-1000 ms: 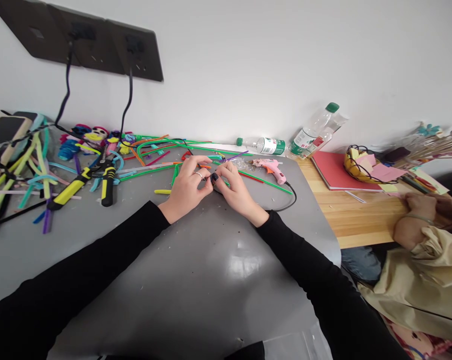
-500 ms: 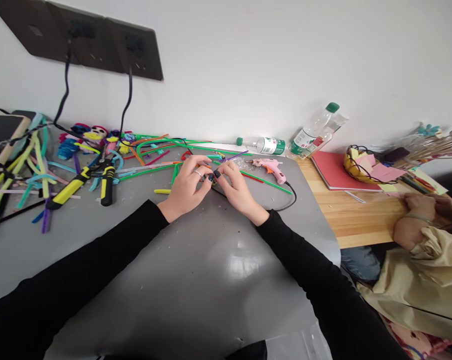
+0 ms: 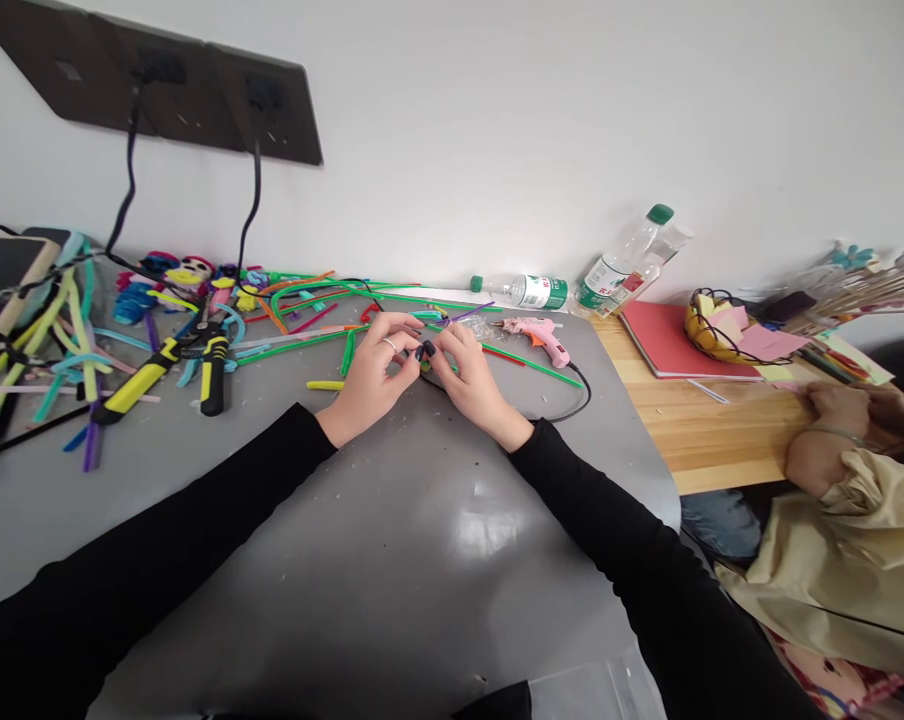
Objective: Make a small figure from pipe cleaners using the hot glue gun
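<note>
**Stem pinched between both your hands, mid-table**

Stem (image 3: 425, 365), a small green-yellow bit of craft wire, sits between your two sets of fingertips, just above the grey table (image 3: 392, 540) and near its far middle. Most of it is hidden by your fingers, so its shape cannot be told. Your left hand (image 3: 373, 378) curls in from the left, thumb and forefinger closed narrowly on the piece; a ring shows on one finger. Your right hand (image 3: 473, 380) meets it from the right, dark-nailed fingertips pressed to the same piece, also closed tight. The two hands touch at the tips.

Just beyond your hands lies a scatter of pipe cleaners (image 3: 309, 300) in green, orange, red and purple, running along the back of the table. To the right of your right hand lies a pink glue gun (image 3: 538, 335) on its side, its black cord curling back toward your wrist. To the left, well apart from your hands, lie yellow-handled pliers (image 3: 212, 370). Two water bottles (image 3: 527, 291) rest by the wall.

At the far right, on a wooden table (image 3: 714, 440), another person's hand (image 3: 834, 420) rests near a red book (image 3: 669, 345) and a wire basket (image 3: 726, 330).
</note>
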A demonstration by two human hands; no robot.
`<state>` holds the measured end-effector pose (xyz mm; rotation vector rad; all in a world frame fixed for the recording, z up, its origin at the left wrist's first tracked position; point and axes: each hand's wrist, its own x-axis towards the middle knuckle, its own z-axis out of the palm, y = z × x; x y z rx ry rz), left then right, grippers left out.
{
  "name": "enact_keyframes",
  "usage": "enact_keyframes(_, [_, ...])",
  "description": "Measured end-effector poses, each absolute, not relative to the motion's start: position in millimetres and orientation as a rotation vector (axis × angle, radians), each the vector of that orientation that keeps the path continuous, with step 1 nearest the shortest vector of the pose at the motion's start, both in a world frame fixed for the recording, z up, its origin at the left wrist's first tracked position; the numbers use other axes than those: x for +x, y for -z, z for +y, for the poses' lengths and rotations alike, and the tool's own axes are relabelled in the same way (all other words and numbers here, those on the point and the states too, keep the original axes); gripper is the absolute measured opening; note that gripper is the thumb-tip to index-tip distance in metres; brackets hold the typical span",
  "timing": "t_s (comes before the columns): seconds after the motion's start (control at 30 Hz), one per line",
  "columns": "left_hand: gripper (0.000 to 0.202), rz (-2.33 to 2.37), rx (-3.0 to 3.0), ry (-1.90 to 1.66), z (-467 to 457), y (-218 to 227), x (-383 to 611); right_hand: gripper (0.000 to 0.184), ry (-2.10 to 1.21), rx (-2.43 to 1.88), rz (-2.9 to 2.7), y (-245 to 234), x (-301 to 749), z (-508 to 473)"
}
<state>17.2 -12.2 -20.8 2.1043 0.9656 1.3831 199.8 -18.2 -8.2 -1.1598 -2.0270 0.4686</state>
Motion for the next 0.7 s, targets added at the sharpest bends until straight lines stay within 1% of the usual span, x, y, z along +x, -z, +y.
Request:
enact_keyframes(0.2, [0.012,0.969,2.005,-1.399,-13.2,19.7,19.8,0.032,-0.529,-1.108,-2.026,11.0,199.9,-17.1])
enact_keyframes(0.43, [0.017,1.008,1.87,-1.303,-16.1,16.3,21.6,0.047,-0.686,-1.084,-2.002,13.6,201.2,-15.6])
enact_keyframes(0.57, [0.02,0.988,1.834,-1.278,-15.1,15.7,20.8,0.05,-0.743,-1.059,-1.974,11.6,201.0,-16.1])
enact_keyframes(0.7, [0.023,0.97,1.851,-1.315,-13.6,17.8,20.8,0.048,-0.803,-1.015,-1.949,11.1,200.7,-15.7])
